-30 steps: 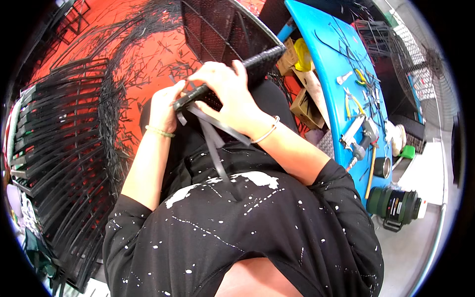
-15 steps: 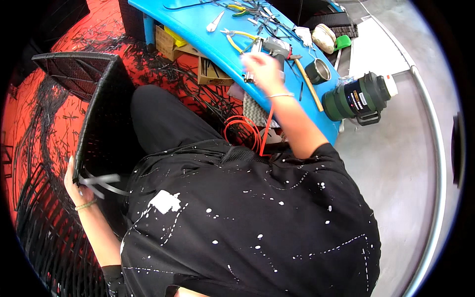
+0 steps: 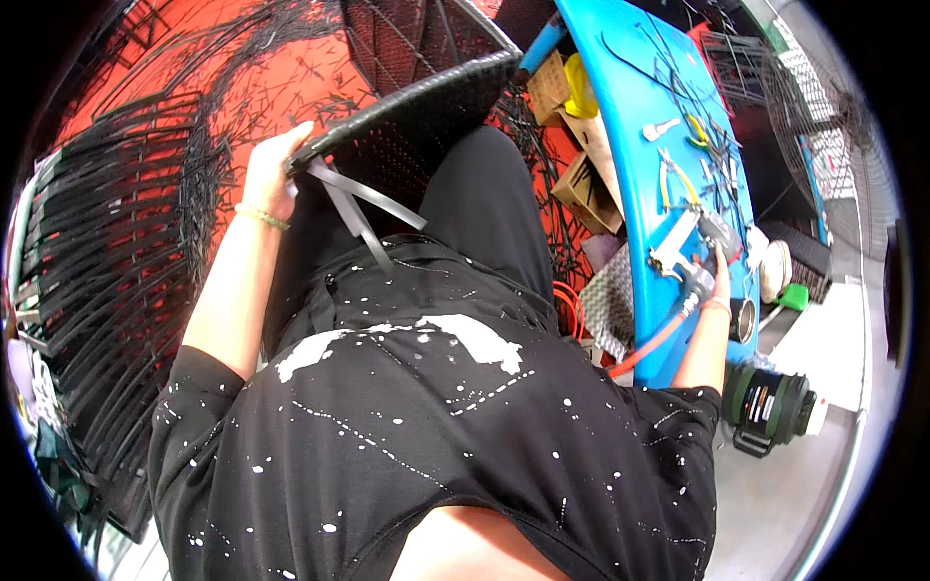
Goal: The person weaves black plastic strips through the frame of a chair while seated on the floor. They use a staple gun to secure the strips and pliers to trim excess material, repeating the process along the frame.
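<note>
My left hand [image 3: 269,179] is closed on the lower corner of a black woven wicker piece [image 3: 426,102], which leans across my lap. Beside that hand, loose flat grey strips [image 3: 363,198] hang from the corner. On the blue table [image 3: 605,73] lies an air staple gun [image 3: 693,276] with a silver magazine. My right hand [image 3: 718,281] is wrapped round its handle, the fingers partly hidden. A red air hose [image 3: 649,347] runs from the gun toward my side. Yellow-handled cutters [image 3: 678,179] lie just beyond the gun.
Black strip offcuts [image 3: 291,97] litter the red floor. Rows of curved black strips [image 3: 126,281] stand at left. Cardboard boxes [image 3: 586,194] sit under the table. A metal cup [image 3: 742,320] and a dark green jug [image 3: 770,412] stand at right. A fan guard [image 3: 819,107] is at far right.
The view has turned, so the table now appears farther right. My right hand, blurred over the staple gun before, is now round its handle. My left hand still holds the wicker corner.
</note>
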A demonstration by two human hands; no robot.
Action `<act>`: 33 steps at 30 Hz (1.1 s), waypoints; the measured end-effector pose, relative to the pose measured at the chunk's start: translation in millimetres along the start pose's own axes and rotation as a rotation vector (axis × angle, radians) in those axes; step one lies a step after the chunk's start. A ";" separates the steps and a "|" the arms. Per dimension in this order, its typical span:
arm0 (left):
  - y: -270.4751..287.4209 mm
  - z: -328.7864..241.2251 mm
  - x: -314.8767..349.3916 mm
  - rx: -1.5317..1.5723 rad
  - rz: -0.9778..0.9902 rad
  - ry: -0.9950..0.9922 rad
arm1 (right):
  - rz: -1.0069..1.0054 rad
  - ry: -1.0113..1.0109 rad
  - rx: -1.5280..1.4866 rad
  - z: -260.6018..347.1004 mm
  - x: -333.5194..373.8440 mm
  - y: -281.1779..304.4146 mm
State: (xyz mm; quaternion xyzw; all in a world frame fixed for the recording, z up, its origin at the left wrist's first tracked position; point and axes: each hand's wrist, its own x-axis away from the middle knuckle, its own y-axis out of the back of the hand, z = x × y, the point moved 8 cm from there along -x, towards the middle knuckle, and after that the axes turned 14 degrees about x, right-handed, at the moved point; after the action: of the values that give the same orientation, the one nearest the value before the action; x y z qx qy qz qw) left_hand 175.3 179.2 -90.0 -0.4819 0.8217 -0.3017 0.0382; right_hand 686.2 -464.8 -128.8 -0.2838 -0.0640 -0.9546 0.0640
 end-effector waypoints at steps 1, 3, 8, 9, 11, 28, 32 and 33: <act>-7.5 -0.3 2.6 0.002 0.015 0.003 | 0.089 0.011 -0.012 8.4 5.0 2.0; -11.4 -0.9 5.8 -0.001 0.021 0.016 | 0.183 0.053 0.018 19.7 23.8 -12.6; -9.7 5.8 1.7 0.013 0.064 0.057 | 0.108 0.043 0.128 39.9 58.4 -37.1; -14.8 6.5 2.8 0.027 0.072 0.063 | 0.119 0.059 0.149 46.2 59.5 -27.7; -17.2 2.7 8.0 0.011 0.079 0.049 | 0.055 0.115 0.176 56.0 87.5 -54.1; -1.2 7.6 -1.9 -0.047 0.075 0.067 | 0.649 1.912 0.888 33.5 365.2 -446.5; -9.6 9.4 2.4 0.021 0.070 0.105 | 0.796 1.855 0.998 4.2 371.6 -466.2; -11.7 8.6 4.2 0.013 0.096 0.120 | 0.812 1.854 1.043 -1.2 369.6 -466.9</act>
State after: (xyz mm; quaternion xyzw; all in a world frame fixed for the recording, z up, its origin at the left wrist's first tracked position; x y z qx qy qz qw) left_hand 185.2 167.6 -89.9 -0.4229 0.8428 -0.3330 0.0064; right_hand 304.5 -37.5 33.4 0.5929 -0.2848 -0.5623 0.5012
